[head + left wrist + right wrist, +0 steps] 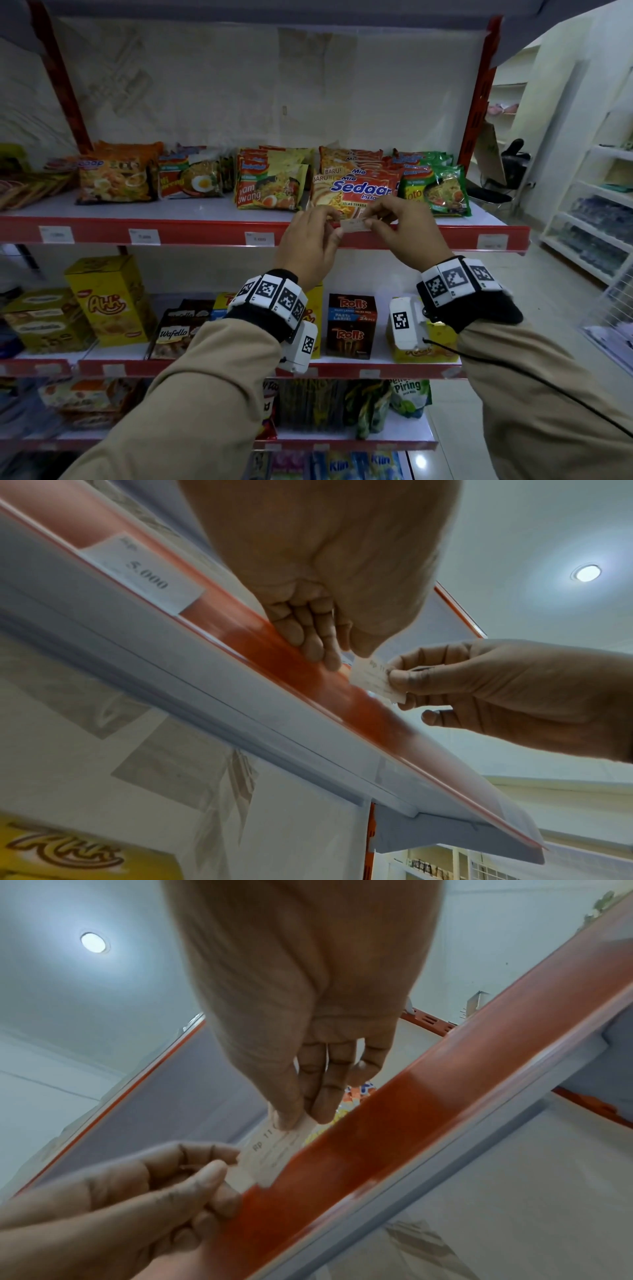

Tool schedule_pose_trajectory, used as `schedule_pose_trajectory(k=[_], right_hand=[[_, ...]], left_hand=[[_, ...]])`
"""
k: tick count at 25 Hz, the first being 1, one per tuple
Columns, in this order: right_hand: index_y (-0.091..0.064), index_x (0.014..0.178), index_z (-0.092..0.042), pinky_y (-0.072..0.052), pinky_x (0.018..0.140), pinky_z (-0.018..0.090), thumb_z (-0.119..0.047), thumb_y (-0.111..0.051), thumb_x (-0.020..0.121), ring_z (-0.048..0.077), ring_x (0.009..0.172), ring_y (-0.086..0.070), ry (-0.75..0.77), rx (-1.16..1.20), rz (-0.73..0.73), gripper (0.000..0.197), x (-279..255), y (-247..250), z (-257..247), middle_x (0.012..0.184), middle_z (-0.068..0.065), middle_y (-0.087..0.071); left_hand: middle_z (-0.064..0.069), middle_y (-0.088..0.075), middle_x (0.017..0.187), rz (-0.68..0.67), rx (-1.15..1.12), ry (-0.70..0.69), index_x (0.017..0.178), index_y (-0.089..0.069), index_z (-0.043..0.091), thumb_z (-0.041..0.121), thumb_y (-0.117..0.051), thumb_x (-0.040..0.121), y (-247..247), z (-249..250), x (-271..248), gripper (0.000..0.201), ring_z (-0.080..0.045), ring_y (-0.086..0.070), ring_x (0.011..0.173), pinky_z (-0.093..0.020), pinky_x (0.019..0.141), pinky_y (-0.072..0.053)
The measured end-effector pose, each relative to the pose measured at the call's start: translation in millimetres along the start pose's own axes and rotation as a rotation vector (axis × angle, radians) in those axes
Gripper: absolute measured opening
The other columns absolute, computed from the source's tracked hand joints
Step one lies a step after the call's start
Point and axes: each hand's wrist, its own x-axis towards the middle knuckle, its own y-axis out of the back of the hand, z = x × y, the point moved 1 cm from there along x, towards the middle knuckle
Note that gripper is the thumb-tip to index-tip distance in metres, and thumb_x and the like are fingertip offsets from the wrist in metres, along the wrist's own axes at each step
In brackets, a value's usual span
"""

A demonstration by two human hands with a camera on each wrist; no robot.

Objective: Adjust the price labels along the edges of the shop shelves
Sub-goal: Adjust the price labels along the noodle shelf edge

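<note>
Head view shows both hands raised to the red front rail (212,230) of the noodle shelf, meeting at about the 12 o'clock of the picture's centre, just in front of the Sedaap noodle packs (356,192). Between them is one small white price label (356,224), held at the rail's upper edge rather than seated flat in it like the neighbouring labels, such as the one at the 9 o'clock side (259,238).

Seen from the left wrist, the left hand (318,569) has its fingers (316,642) curled down against the rail's face, with thumb and forefinger closing on the label's near end. The right hand (507,693) pinches the other end between thumb and forefinger, the remaining fingers loosely spread. In the right wrist view the label (274,1153) shows printing beginning "Rp 11" and its lower edge sits at or just behind the rail's lip; whether it is already inside the channel cannot be told.

The step in hand looks like fitting or re-seating this single label in the rail. The next move probably calls for keeping the paper taut between both pinches, tucking its lower edge behind the clear strip, then sliding it level and square under the Sedaap packs. Thin paper may buckle if pushed from one end only.
</note>
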Motion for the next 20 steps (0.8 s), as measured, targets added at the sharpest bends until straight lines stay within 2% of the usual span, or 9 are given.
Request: schedule_pose_trajectory(k=[3,5,7,11,13,15,18,20], right_hand=[[-0.067,0.088,-0.018,-0.052,0.072,0.027,-0.012,-0.064,0.087,0.009,0.075,-0.061,-0.008,0.02,0.048,0.007,-1.6,-5.7,2.9,0.081,-0.006,-0.066],[-0.066,0.088,-0.018,-0.048,0.067,0.016,-0.013,-0.064,0.087,0.001,0.073,-0.058,-0.01,0.054,0.124,0.006,-2.5,-7.7,3.8,0.08,-0.011,-0.063],[-0.066,0.088,-0.018,-0.045,0.065,0.011,-0.012,-0.064,0.087,-0.001,0.072,-0.057,-0.001,0.071,0.113,0.007,-2.8,-8.8,5.1,0.079,-0.015,-0.061],[-0.068,0.088,-0.018,-0.043,0.066,0.017,-0.008,-0.064,0.085,-0.001,0.069,-0.055,0.042,-0.012,-0.001,0.01,-3.1,-10.7,4.8,0.077,-0.012,-0.061],[-0.068,0.088,-0.016,-0.045,0.067,0.024,-0.011,-0.066,0.084,0.006,0.069,-0.054,0.068,-0.07,-0.028,0.006,-2.3,-9.6,3.2,0.076,-0.009,-0.061],[-0.066,0.088,-0.014,-0.045,0.069,0.03,-0.018,-0.068,0.081,0.015,0.074,-0.054,0.089,-0.171,-0.079,0.008,-1.1,-7.3,4.2,0.079,-0.003,-0.061],[-0.064,0.092,-0.014,-0.032,0.074,0.027,-0.021,-0.07,0.081,0.021,0.087,-0.049,0.081,-0.354,-0.152,0.014,-0.2,-5.1,7.6,0.085,0.001,-0.057],[-0.066,0.095,-0.015,-0.028,0.076,0.026,-0.023,-0.068,0.084,0.022,0.091,-0.045,0.078,-0.414,-0.173,0.013,0.2,-5.2,7.8,0.09,0.003,-0.056]], left_hand=[[0.004,-0.056,0.092,0.04,-0.039,0.004,0.129,-0.046,0.016,0.024,-0.056,0.092,1.3,0.8,-0.2,0.039,-0.007,-0.045,0.084,-0.021,0.068,-0.033],[0.003,-0.054,0.096,0.045,-0.028,-0.012,0.13,-0.046,0.015,0.023,-0.057,0.091,1.5,1.4,-0.2,0.042,-0.007,-0.045,0.085,-0.021,0.069,-0.034],[-0.001,-0.052,0.103,0.031,-0.005,-0.034,0.129,-0.049,0.014,0.023,-0.057,0.09,1.7,2.2,-0.8,0.04,-0.01,-0.047,0.088,-0.023,0.07,-0.038],[-0.01,-0.052,0.1,0.026,0.043,-0.076,0.108,-0.066,0.008,0.021,-0.061,0.09,1.7,4.9,0.4,0.023,-0.023,-0.052,0.091,-0.03,0.07,-0.043],[-0.013,-0.054,0.097,0.021,0.07,-0.076,0.1,-0.067,0.005,0.018,-0.061,0.089,1.1,6.2,1.0,0.018,-0.027,-0.051,0.091,-0.034,0.071,-0.044],[-0.013,-0.056,0.097,-0.002,0.109,-0.073,0.099,-0.067,0.004,0.017,-0.059,0.09,1.5,6.9,1.1,0.017,-0.028,-0.05,0.091,-0.036,0.072,-0.043],[-0.012,-0.056,0.097,-0.05,0.157,-0.076,0.1,-0.067,0.004,0.018,-0.056,0.093,3.3,7.8,2.5,0.019,-0.028,-0.048,0.092,-0.036,0.074,-0.04],[-0.012,-0.055,0.097,-0.083,0.202,-0.08,0.1,-0.067,0.004,0.02,-0.053,0.095,4.0,8.5,4.0,0.022,-0.027,-0.047,0.092,-0.035,0.075,-0.039]])
